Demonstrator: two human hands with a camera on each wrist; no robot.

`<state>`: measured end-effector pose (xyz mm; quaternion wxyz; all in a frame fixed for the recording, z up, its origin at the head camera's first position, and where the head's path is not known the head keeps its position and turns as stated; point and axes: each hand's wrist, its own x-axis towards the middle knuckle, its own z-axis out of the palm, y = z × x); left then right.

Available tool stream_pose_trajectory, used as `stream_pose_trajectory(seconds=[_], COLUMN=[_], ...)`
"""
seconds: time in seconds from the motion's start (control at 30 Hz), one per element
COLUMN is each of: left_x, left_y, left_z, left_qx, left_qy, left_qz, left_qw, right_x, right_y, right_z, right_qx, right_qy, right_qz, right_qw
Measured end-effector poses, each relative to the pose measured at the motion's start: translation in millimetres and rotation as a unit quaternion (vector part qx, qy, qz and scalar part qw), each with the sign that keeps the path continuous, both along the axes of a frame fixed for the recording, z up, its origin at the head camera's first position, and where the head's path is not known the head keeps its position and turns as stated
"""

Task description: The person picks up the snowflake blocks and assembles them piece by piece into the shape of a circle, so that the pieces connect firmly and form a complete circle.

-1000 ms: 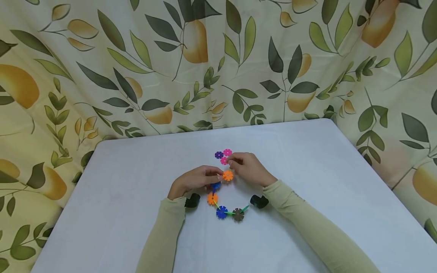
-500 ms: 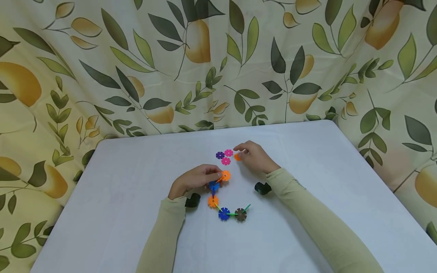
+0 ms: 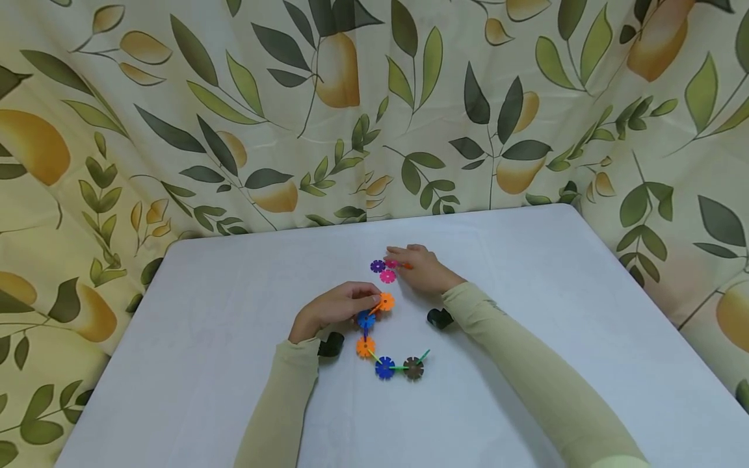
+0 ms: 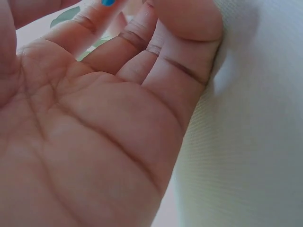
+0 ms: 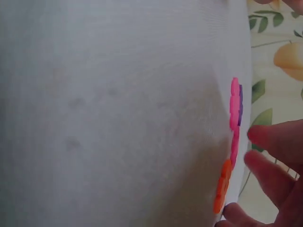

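Observation:
In the head view my left hand [image 3: 339, 307] pinches the upper end of a chain of notched plastic discs, by an orange disc [image 3: 386, 301] and a blue disc [image 3: 366, 319]. The chain curves down through another orange disc [image 3: 365, 347], a dark blue disc [image 3: 385, 368] and a brown disc [image 3: 413, 368]. My right hand [image 3: 426, 270] reaches over loose discs with fingers apart. In the right wrist view, a pink disc [image 5: 235, 104] and a loose orange disc [image 5: 223, 187] lie beside its fingers. The left wrist view shows mostly palm, with a bit of blue disc [image 4: 108, 2].
A purple disc [image 3: 378, 266] and a second pink disc [image 3: 387, 276] lie on the white-covered table [image 3: 193, 364]. Black wrist cameras sit under each wrist. A leaf-patterned curtain [image 3: 409, 149] hangs behind the table.
My right hand left the chain's upper end, moved up and right, then shifted left over the pink discs. A loose orange disc came into view beside it. My left hand stayed nearly still.

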<state>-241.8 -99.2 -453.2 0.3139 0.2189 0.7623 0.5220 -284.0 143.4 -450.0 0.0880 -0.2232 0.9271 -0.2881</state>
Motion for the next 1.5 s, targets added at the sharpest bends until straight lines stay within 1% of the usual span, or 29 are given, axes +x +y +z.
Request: stream_pose_trajectory(seconds=[0.07,0.17,0.27,0.33,0.4,0.47,0.63,0.73,0.93,1.1,1.2,1.3,1.5], left_x=[-0.3,-0.8,-1.6,-2.2,-2.5,-2.3,-0.7,0.2,1.4,2.0,2.5,2.9,2.3], left_y=[0.9,2.2,2.7,2.6,2.4,2.3,1.7,1.3,1.0,1.1,1.1,1.2,1.8], left_z=[0.1,0.5,0.9,0.6,0.5,0.6,-0.2,-1.6,-1.8,-0.4,0.3,0.6,0.3], left_qx=[0.001,-0.001,-0.003,-0.003,-0.004,-0.006,-0.003,0.005,0.007,0.003,0.003,0.003,0.002], left_qy=[0.002,0.004,0.005,0.007,0.008,0.008,0.002,0.004,0.016,0.017,0.014,0.013,0.011], left_qz=[-0.001,0.000,0.001,0.001,0.002,0.003,0.009,0.010,0.012,0.013,0.016,0.019,0.021], left_qw=[1.0000,1.0000,1.0000,1.0000,1.0000,0.9999,1.0000,0.9999,0.9998,0.9998,0.9998,0.9997,0.9997], right_x=[0.2,0.4,0.7,1.3,2.3,3.9,8.6,11.7,20.0,30.4,37.0,41.8,46.9], right_y=[-2,-2,0,3,5,8,17,26,43,50,49,46,38], right_z=[1.1,1.0,-0.1,-1.0,-1.3,-1.2,0.9,2.1,5.3,7.9,9.7,11.1,10.0], right_qx=[0.029,0.049,0.037,0.031,0.028,0.031,0.039,0.034,-0.010,-0.052,-0.075,-0.088,-0.103], right_qy=[0.005,0.038,0.083,0.104,0.114,0.105,0.065,0.063,0.071,0.044,0.024,0.009,-0.006], right_qz=[0.010,0.026,0.034,0.032,0.026,0.014,-0.011,-0.015,-0.020,-0.032,-0.034,-0.029,-0.016], right_qw=[0.9995,0.9977,0.9952,0.9936,0.9927,0.9939,0.9971,0.9973,0.9972,0.9972,0.9963,0.9957,0.9945])
